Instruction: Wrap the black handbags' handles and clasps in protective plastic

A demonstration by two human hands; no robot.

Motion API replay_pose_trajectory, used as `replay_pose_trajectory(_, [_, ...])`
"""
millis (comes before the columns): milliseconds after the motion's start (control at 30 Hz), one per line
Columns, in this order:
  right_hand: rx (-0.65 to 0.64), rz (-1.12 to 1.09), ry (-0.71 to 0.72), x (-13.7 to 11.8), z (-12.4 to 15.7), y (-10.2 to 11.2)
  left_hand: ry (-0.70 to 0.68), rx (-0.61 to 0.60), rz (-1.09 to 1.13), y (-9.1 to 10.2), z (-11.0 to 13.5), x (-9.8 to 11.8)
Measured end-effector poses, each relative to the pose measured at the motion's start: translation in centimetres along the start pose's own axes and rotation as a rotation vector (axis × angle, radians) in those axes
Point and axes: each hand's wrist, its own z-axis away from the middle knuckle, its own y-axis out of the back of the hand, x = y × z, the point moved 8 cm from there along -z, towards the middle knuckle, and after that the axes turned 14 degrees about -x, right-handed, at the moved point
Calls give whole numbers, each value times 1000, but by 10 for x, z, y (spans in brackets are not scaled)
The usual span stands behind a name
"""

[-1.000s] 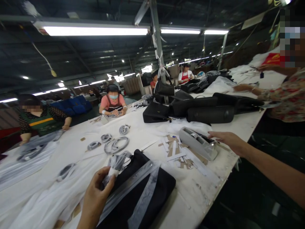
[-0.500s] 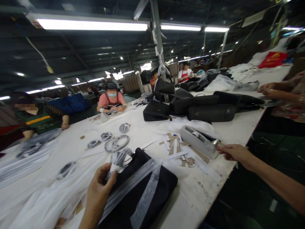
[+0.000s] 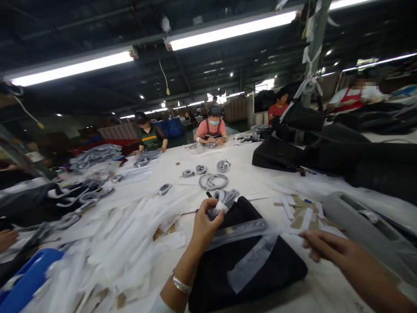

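Observation:
My left hand [image 3: 208, 217] pinches a coiled strap [image 3: 230, 196] wrapped in clear plastic with a white band round it. Under that hand lies a black bag [image 3: 260, 278], flat on the table, with clear plastic strips [image 3: 252, 261] across it. My right hand [image 3: 329, 250] is over the table to the right of the bag, thumb and fingers pressed together. Whatever sits between those fingertips is too small to make out. Close beside the right hand stands a grey tape dispenser [image 3: 365, 230], apart from the fingers.
Several wrapped coiled straps [image 3: 213, 181] lie beyond the bag. Paper and card strips [image 3: 302, 213] sit near the dispenser. White plastic sleeves [image 3: 124, 234] spread at left, beside a blue object [image 3: 32, 278]. Black bags [image 3: 358, 156] are piled at right. Co-workers [image 3: 211, 128] sit across the table.
The view has swung left. My right hand has come away from the tape dispenser's end, toward the bag. My left hand still holds the wrapped strap over the bag.

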Motion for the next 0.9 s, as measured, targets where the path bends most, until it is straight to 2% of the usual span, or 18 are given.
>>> replay_pose_trajectory(67, [-317,-170,71,-41,-19,-63,-4,13,-38,-2,2,2])
replay_pose_trajectory(100, [-413,-255,109,-63,-25,-89,-11,21,-55,-3,4,4])
replay_pose_trajectory(200, [-525,-415,185,-109,-39,-145,-31,45,-100,-5,7,6])
replay_pose_trajectory(267, [-536,-459,184,-118,-47,-165,-32,58,-131,-5,9,7])
replay_pose_trajectory(367, [-527,-516,125,-110,-56,-179,-60,85,-215,-3,13,13])
replay_pose_trajectory(500, [-551,-590,39,-102,-58,-186,-146,84,-343,-3,18,23])
replay_pose_trajectory(633, [-532,-513,-9,-99,-58,-185,-185,52,-383,-5,19,24])
replay_pose_trajectory(767, [-582,-387,-45,-87,-59,-190,-205,5,-425,-9,21,22])
replay_pose_trajectory(900, [-635,-418,-19,-80,-56,-191,-176,4,-424,-9,21,20])
